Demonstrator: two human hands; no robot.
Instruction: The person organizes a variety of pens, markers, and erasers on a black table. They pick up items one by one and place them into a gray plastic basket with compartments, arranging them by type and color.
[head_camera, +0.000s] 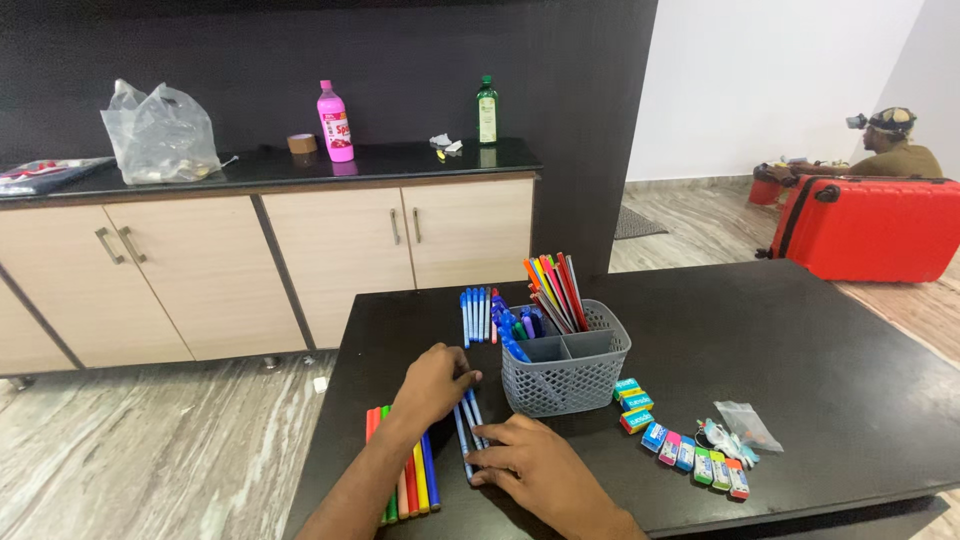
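My left hand rests on the black table, its fingertips on the upper ends of a few blue pens. My right hand lies flat over the lower ends of the same pens. A row of coloured markers lies under my left forearm. Just right of my hands stands a grey divided basket with coloured markers upright in the back and blue pens in its left part. Another row of blue pens lies behind the basket.
Small coloured erasers curve along the table right of the basket, by a little clear bag. Behind stands a cabinet counter with a plastic bag, pink bottle and green bottle. A person sits beside a red suitcase at the far right.
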